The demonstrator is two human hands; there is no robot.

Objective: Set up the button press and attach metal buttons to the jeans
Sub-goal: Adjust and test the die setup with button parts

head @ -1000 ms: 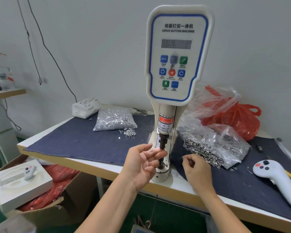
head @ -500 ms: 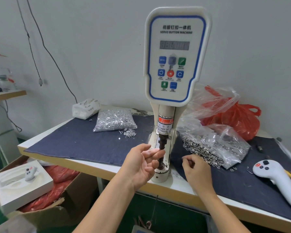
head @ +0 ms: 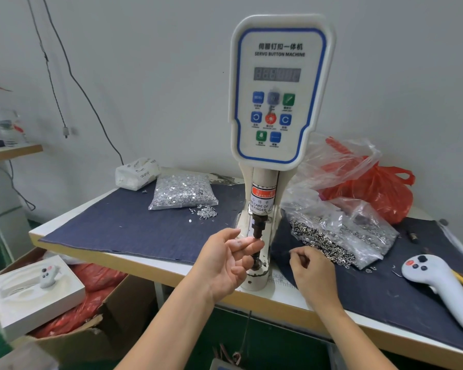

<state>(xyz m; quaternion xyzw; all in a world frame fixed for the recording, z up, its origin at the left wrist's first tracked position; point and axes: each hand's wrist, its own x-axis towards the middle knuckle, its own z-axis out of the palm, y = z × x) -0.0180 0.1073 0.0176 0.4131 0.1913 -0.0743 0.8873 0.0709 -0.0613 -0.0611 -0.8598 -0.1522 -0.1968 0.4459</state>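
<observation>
Button press stands upright at desk front edge, on dark denim cloth. Left hand up at dark plunger, fingertips touching tip; pinching something there? cannot tell. Right hand curled just right of press base, back to camera, contents hidden. Bag of dark buttons right of press, bag of silver tacks behind left. Buttons likely tiny, hard, slick, prone to roll: best pinched one at a time by rim.
</observation>
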